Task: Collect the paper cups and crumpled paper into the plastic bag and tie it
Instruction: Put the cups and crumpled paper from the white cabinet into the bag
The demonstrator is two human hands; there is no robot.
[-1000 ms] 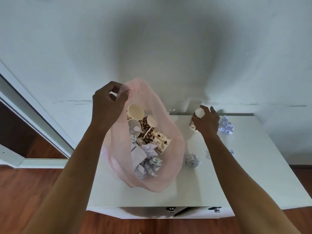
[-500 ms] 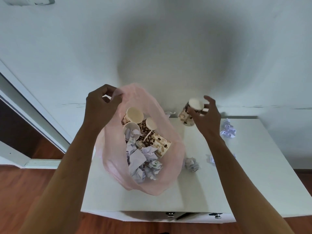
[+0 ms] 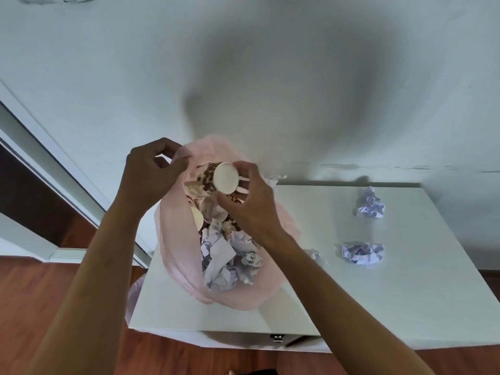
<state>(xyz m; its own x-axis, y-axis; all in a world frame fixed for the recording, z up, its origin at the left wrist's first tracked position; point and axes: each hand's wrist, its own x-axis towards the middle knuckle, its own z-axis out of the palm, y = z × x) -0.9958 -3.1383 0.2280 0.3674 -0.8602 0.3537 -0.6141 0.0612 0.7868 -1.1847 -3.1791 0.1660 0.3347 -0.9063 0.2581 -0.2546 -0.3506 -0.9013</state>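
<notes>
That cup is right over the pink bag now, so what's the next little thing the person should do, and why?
Probably let go: the right hand holds the paper cup directly above the bag's open mouth, which the left hand pinches up by the rim. Dropped, it should land among the cups and paper inside.

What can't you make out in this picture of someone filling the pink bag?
- Head view: lower contents of the plastic bag, hidden by its pink wall and the right hand.
- Crumpled paper beside the bag, half covered by the right forearm.
- Paper cup: its open end faces away, so the inside is unseen.
</notes>
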